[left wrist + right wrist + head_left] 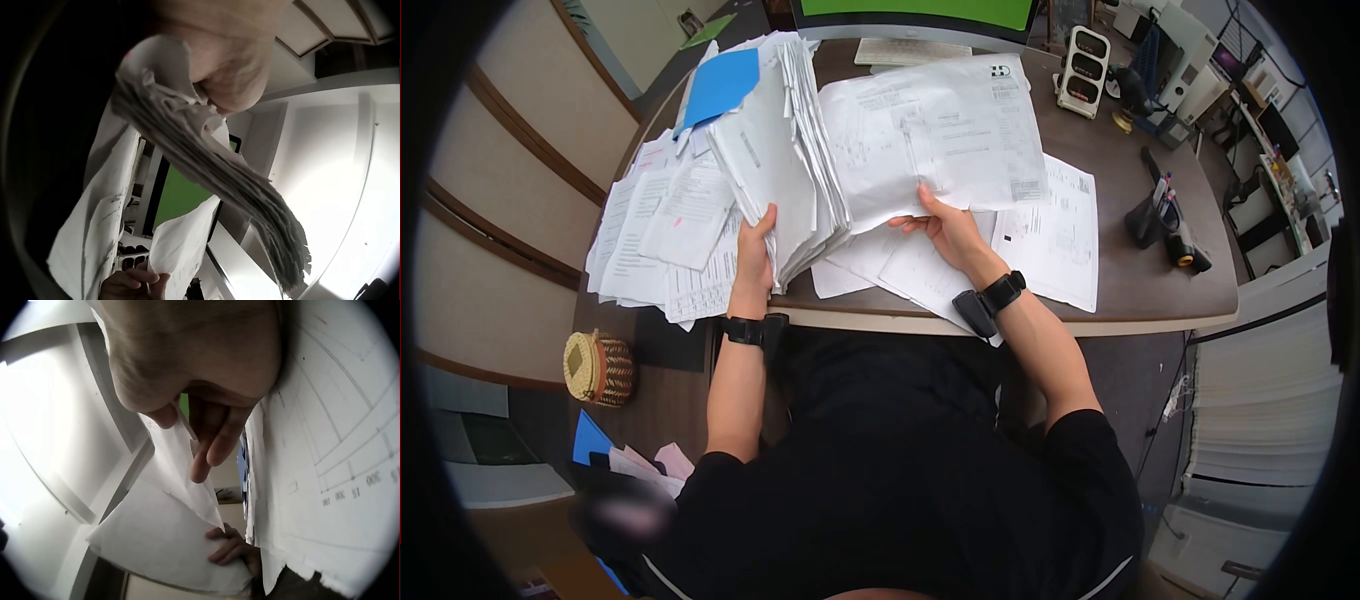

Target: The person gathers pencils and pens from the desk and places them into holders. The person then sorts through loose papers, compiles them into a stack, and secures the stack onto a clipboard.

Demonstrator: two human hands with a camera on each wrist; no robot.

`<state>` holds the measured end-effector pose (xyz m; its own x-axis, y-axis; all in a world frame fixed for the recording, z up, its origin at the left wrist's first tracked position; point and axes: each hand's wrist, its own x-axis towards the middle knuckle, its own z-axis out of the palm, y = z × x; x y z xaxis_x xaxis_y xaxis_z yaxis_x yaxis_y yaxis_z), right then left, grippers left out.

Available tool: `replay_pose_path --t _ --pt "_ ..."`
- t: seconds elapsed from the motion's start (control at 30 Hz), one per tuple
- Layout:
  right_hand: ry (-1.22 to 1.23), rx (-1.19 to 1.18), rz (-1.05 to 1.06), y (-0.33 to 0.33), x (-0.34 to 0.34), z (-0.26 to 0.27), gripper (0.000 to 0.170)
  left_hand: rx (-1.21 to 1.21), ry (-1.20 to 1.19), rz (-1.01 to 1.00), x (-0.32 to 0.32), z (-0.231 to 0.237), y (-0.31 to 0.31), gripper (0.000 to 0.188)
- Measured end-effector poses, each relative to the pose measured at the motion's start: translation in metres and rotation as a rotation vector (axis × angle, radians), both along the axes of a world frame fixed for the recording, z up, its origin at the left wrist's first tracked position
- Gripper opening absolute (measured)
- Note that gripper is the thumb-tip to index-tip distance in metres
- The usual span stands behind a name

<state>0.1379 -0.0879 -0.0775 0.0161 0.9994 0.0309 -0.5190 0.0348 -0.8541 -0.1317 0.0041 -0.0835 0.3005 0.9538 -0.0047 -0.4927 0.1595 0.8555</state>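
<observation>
A thick stack of papers [775, 160] stands tilted at the left of the desk, a blue sheet [725, 88] on its top. The left hand [756, 252] grips the stack's lower edge, thumb on the near face. In the left wrist view the bundle's layered edges [212, 169] run down from the left hand [231, 69]. The right hand [945, 230] pinches the lower edge of a large drawing sheet [940, 135] between thumb and fingers. In the right wrist view that hand [200, 375] holds the sheet's edge, its other fingers partly curled.
Loose papers [670, 215] lie left of the stack, and more drawings [1065, 235] lie under and right of the raised sheet. Behind are a keyboard [912, 52] and monitor. A white rack [1084, 72], a pen holder [1145, 222] and a woven basket [600, 368] stand around.
</observation>
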Motion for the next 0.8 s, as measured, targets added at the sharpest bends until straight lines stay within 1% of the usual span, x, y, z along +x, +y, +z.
replay_pose_path --t 0.27,0.33,0.6,0.67,0.8 --pt "0.002 0.002 -0.003 0.0028 0.0012 -0.0018 0.04 -0.01 0.01 0.013 -0.0001 -0.0009 0.0004 0.047" --pt "0.001 0.009 0.033 0.0025 0.003 -0.0054 0.042 -0.01 0.012 0.001 -0.0018 -0.0025 -0.0009 0.047" --pt "0.002 0.003 0.012 -0.0005 0.0008 -0.0016 0.041 0.012 0.004 -0.013 -0.0006 -0.0004 -0.0002 0.047" --pt "-0.001 0.009 -0.002 0.0016 0.0009 0.001 0.039 -0.012 0.022 0.017 0.0003 0.0008 -0.0008 0.047" --pt "0.007 0.001 0.005 -0.0001 0.0018 -0.0039 0.041 0.006 -0.004 -0.005 -0.0009 -0.0016 -0.0002 0.047"
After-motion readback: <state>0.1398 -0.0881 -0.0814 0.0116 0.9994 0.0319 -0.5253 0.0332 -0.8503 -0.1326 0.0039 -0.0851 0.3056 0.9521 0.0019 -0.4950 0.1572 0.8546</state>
